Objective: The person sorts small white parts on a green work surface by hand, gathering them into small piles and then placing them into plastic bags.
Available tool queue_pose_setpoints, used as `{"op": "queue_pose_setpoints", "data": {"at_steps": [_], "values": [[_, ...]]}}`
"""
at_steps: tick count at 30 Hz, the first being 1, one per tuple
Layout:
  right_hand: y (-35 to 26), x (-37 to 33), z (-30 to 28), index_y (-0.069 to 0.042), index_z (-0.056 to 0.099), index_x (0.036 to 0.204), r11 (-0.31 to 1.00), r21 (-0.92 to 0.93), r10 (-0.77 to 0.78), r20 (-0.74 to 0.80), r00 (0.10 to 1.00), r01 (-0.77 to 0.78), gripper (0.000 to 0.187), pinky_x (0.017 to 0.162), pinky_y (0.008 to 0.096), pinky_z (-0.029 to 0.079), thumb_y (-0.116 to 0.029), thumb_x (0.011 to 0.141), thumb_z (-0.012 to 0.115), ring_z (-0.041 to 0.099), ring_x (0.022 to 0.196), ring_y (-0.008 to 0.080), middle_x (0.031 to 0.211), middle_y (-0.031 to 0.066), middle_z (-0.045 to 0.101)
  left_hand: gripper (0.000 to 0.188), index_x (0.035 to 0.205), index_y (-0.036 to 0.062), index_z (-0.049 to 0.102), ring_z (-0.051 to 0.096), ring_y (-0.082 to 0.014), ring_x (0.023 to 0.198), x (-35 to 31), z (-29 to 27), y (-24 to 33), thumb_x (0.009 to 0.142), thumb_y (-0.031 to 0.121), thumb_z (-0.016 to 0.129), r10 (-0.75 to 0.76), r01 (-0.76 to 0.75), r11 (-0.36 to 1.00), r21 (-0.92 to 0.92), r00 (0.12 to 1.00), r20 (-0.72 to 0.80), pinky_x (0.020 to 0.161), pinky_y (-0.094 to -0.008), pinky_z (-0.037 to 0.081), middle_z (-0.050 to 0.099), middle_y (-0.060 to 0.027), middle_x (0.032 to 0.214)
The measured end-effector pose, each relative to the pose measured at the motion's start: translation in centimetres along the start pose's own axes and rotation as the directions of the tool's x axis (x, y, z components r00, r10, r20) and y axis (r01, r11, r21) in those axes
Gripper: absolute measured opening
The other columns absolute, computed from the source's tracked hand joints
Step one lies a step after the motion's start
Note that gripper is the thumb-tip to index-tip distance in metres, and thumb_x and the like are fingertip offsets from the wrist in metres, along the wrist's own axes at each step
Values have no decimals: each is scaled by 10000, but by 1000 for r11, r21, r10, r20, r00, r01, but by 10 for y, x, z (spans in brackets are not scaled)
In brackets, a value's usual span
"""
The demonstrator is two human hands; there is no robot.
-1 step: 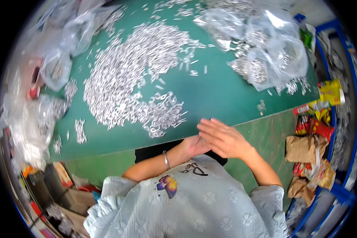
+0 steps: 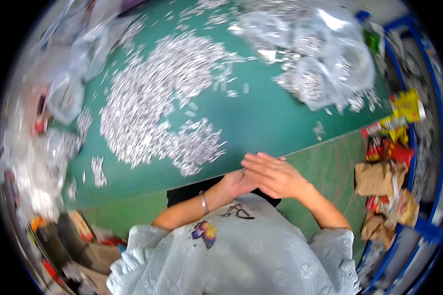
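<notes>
My right hand (image 2: 271, 174) lies across my left hand (image 2: 238, 183), just off the near edge of the green table (image 2: 261, 123). Its fingers are stretched out side by side. The left hand is underneath with its fingers mostly covered, and whatever might be between the palms is hidden. Up and to the left of my hands is a small heap of silvery metal pieces (image 2: 198, 145), which look like links or clips. It joins a much larger pile of similar small pieces (image 2: 152, 83). Neither hand touches the piles.
Clear plastic bags of metal pieces (image 2: 312, 83) stand at the far right. More plastic bags (image 2: 66, 98) crowd the left edge. A blue shelf frame (image 2: 396, 64) rises at the right, beside food packets (image 2: 408, 107) and a brown paper bag (image 2: 376, 178). Small clusters (image 2: 99, 172) lie at the near left.
The whole view has shifted and blurred slightly, so the table and piles sit a little farther left. My hands stay laid together in nearly the same place.
</notes>
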State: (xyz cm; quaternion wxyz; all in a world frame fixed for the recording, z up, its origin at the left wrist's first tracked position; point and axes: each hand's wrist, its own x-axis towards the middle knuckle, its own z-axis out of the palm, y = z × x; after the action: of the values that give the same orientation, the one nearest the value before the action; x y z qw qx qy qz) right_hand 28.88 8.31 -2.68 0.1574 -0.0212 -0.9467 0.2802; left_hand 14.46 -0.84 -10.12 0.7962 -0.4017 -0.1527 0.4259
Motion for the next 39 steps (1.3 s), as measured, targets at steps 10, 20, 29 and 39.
{"op": "queue_pose_setpoints", "data": {"at_steps": [10,20,29,39], "values": [[23,-6,0,24,651,985,999,-29,-37,-535,844,26,190,838,421,529,-54,812,670,607,1061,347,1068,159,618,337,1161,-80,550,614,-302,1072,-14,1,6,1006,209,469,395,-217,728,650,908,-139,976,-440,511,622,-166,1158],[49,12,-7,-5,648,973,966,-68,156,-610,777,-247,182,879,400,481,-66,803,667,584,990,298,1025,110,600,302,1124,-91,586,617,-275,968,-35,95,-57,998,167,494,346,156,623,766,824,-449,892,-383,535,620,-183,1067],[46,15,-13,11,638,969,950,-129,165,-562,811,-283,206,892,420,496,-72,783,671,580,1015,320,1011,134,594,311,1213,-164,449,535,-347,1176,111,210,-93,977,39,439,528,-227,300,927,848,37,1046,-442,472,505,-269,1211],[46,15,-16,31,631,938,949,-88,205,-556,805,-303,203,906,426,481,-89,781,678,582,996,332,985,154,584,247,1110,-72,514,545,-291,1014,161,201,-58,937,80,425,727,-228,4,974,670,153,1013,-426,390,537,-204,1157]]}}
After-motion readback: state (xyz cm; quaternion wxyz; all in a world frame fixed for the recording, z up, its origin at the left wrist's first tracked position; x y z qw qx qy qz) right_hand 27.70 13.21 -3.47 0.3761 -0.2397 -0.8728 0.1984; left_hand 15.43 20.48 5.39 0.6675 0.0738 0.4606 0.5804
